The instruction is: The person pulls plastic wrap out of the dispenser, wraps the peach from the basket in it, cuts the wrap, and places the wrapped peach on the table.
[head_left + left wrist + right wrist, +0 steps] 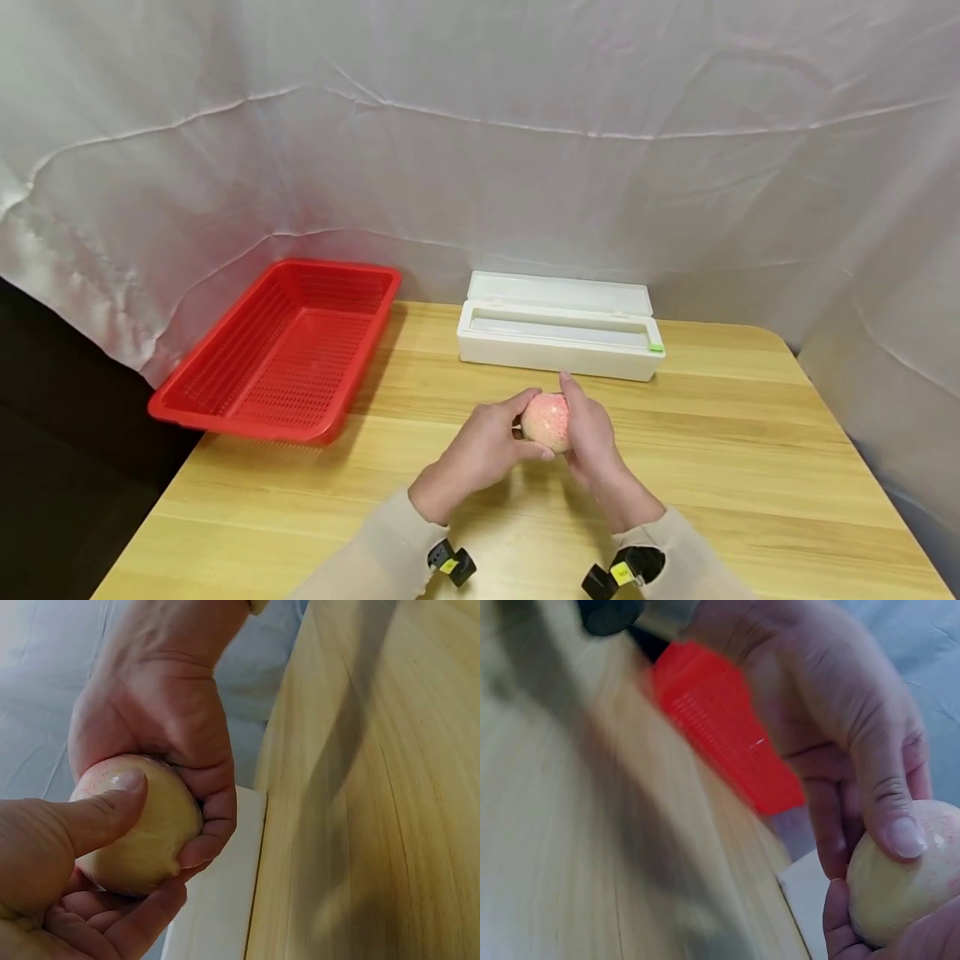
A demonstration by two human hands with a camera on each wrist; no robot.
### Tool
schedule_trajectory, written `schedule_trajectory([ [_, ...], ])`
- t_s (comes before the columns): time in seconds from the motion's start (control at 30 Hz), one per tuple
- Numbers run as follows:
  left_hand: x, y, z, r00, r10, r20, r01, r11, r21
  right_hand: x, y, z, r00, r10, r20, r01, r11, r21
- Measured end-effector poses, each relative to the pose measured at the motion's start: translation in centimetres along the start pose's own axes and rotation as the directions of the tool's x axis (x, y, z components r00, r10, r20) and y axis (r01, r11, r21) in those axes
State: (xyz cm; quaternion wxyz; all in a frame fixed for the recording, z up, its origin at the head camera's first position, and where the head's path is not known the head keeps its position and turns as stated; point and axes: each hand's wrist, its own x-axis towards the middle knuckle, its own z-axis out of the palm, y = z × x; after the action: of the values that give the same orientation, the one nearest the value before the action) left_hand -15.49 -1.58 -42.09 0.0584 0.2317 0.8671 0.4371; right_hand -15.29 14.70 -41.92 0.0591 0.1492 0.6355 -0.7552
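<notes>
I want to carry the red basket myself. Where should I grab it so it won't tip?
Probably by the two long rims of the red basket, one hand on each side near the middle. It is long and shallow with a rolled lip all round, and its near corner hangs past the table edge, so a one-end grip could tilt it.

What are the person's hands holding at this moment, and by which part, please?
Both grip one apple: the left hand cups its left side with the thumb across its surface, the right hand wraps its right side.
</notes>
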Motion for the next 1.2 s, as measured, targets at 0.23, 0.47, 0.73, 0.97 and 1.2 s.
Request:
schedule_trajectory([
  [0.23,-0.1,-0.6,0.1,1.0,-0.022,-0.003,0.022,0.997,-0.073,0.1,0.0,-0.3,0.998,-0.009,0.058,0.013,0.997,-0.076],
  [0.47,-0.4,-0.5,0.3,1.0,0.02,-0.003,-0.021,0.994,-0.108,0.2,0.2,0.0,0.994,-0.106,-0.04,0.095,0.972,-0.213],
  [0.73,-0.6,0.0,0.0,1.0,0.016,-0.016,-0.018,0.991,-0.136,0.0,-0.6,0.1,0.995,-0.095,-0.025,0.087,0.967,-0.238],
  [0.97,-0.6,-0.1,-0.1,1.0,-0.007,-0.022,0.003,0.987,-0.162,0.2,-0.7,0.3,0.993,-0.11,-0.032,0.091,0.929,-0.358],
  [1.2,0.3,-1.1,-0.7,0.998,-0.057,0.0,0.056,0.977,-0.208,1.0,-0.4,-1.5,0.976,-0.071,0.204,0.126,0.954,-0.272],
])
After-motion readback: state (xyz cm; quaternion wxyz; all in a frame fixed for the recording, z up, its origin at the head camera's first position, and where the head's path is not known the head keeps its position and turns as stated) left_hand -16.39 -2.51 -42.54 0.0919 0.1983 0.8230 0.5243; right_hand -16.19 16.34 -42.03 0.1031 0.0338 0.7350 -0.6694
